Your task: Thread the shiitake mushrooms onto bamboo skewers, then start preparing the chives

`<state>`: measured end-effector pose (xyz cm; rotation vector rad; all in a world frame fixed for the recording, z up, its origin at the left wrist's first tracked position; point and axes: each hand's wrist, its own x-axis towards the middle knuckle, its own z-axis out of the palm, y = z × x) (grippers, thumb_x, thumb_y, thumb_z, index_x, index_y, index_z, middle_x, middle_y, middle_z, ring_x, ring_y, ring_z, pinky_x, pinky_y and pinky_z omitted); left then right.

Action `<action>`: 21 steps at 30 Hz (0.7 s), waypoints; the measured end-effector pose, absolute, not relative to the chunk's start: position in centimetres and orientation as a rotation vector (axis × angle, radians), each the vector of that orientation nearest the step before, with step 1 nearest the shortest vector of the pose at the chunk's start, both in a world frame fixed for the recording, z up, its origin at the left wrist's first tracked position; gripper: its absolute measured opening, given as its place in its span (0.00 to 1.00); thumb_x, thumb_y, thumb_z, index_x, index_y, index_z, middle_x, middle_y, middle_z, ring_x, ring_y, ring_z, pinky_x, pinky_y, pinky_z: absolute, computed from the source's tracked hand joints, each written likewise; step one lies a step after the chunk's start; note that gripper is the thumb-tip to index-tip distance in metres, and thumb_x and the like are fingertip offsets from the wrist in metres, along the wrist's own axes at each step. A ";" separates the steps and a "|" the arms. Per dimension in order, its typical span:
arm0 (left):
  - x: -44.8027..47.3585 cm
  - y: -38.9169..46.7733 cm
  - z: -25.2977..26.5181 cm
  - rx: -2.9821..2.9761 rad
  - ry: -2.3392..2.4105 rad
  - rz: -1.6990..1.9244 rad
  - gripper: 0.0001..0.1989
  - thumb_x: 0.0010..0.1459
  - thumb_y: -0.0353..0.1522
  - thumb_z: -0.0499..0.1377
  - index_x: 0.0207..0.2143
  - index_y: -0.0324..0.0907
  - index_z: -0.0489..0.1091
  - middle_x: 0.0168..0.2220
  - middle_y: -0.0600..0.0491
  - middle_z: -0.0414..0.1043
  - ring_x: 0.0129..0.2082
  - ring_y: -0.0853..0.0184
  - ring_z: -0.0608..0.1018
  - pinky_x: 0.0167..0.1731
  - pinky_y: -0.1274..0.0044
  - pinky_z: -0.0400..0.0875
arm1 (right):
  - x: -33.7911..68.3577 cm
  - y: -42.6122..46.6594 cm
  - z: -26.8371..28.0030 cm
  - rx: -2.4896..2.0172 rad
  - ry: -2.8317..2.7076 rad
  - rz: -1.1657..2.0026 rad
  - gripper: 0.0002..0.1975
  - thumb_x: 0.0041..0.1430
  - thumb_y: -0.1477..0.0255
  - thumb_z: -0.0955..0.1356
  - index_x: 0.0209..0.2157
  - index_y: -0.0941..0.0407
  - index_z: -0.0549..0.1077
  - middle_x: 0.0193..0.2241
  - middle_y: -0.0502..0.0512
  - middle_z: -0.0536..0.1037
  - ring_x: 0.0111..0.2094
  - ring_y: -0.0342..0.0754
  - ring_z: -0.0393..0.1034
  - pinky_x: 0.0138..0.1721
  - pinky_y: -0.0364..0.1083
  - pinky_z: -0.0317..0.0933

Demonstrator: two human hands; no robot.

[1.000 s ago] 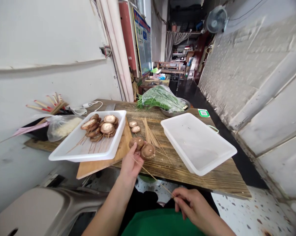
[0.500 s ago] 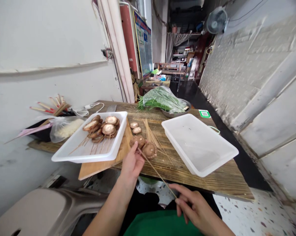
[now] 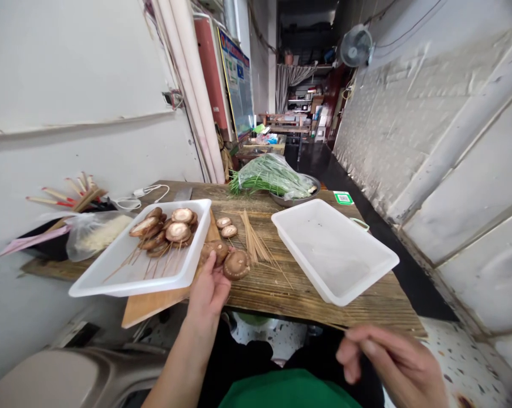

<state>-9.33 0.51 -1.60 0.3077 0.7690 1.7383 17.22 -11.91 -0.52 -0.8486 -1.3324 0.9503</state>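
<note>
at lower centre of the frame the left hand (image 3: 208, 289) pinched two brown mushrooms (image 3: 227, 259) at the near edge of the wooden worktop (image 3: 281, 289), just right of the white tray (image 3: 111, 277) that held finished mushroom skewers (image 3: 162, 235). the right hand (image 3: 392, 362) hung low at lower right with its fingers curled; whether a stick lay in that grip could not be told. a loose bundle of bamboo sticks (image 3: 254, 241) lay just beyond the mushrooms, left of an empty white tray (image 3: 366, 272). the likely risk: the caps, held so near the worktop edge, could slip and drop to the floor if the pinch loosened.
</note>
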 end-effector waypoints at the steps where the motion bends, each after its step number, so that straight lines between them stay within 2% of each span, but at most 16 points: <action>1: -9.6 0.4 -1.5 0.309 0.772 1.753 0.10 0.59 0.28 0.51 0.36 0.33 0.71 0.33 0.44 0.76 0.36 0.63 0.78 0.41 0.70 0.72 | 16.9 -11.2 -0.2 -0.826 -1.405 0.811 0.09 0.61 0.71 0.64 0.38 0.48 0.75 0.20 0.50 0.75 0.16 0.43 0.68 0.18 0.42 0.62; 5: -10.8 -0.4 -1.0 0.333 0.779 1.860 0.10 0.58 0.26 0.51 0.38 0.34 0.71 0.35 0.46 0.76 0.37 0.66 0.77 0.42 0.72 0.72 | 16.4 -8.7 1.3 -0.897 -1.630 0.351 0.12 0.59 0.77 0.64 0.40 0.49 0.75 0.21 0.50 0.72 0.21 0.44 0.66 0.21 0.43 0.59; 11: -11.1 -1.9 0.2 0.414 0.697 1.890 0.14 0.55 0.23 0.54 0.44 0.35 0.69 0.41 0.44 0.74 0.43 0.63 0.75 0.44 0.72 0.71 | 13.7 -4.1 -0.6 -0.902 -1.699 0.228 0.10 0.60 0.76 0.62 0.39 0.56 0.74 0.28 0.54 0.69 0.29 0.45 0.67 0.28 0.44 0.62; 16: -10.8 -2.4 1.3 0.407 0.665 1.878 0.13 0.58 0.25 0.51 0.43 0.34 0.69 0.41 0.43 0.74 0.43 0.63 0.75 0.42 0.71 0.72 | 12.5 -2.7 -2.3 -0.874 -1.770 0.072 0.11 0.60 0.79 0.60 0.38 0.58 0.72 0.34 0.58 0.71 0.36 0.48 0.67 0.36 0.48 0.64; 19: -10.5 -2.2 1.3 0.357 0.636 1.856 0.12 0.59 0.26 0.49 0.42 0.35 0.70 0.40 0.45 0.75 0.42 0.65 0.76 0.41 0.71 0.73 | 12.9 -4.9 -1.4 -0.758 -1.789 -0.058 0.14 0.60 0.81 0.60 0.45 0.57 0.68 0.33 0.57 0.74 0.35 0.47 0.69 0.35 0.46 0.65; 21: -10.0 -2.0 1.1 0.337 0.620 1.809 0.12 0.59 0.27 0.49 0.41 0.35 0.70 0.39 0.46 0.75 0.41 0.64 0.76 0.41 0.69 0.73 | 12.7 -6.7 -0.9 -0.730 -1.861 -0.166 0.17 0.61 0.81 0.60 0.52 0.59 0.63 0.30 0.55 0.75 0.29 0.46 0.69 0.30 0.44 0.64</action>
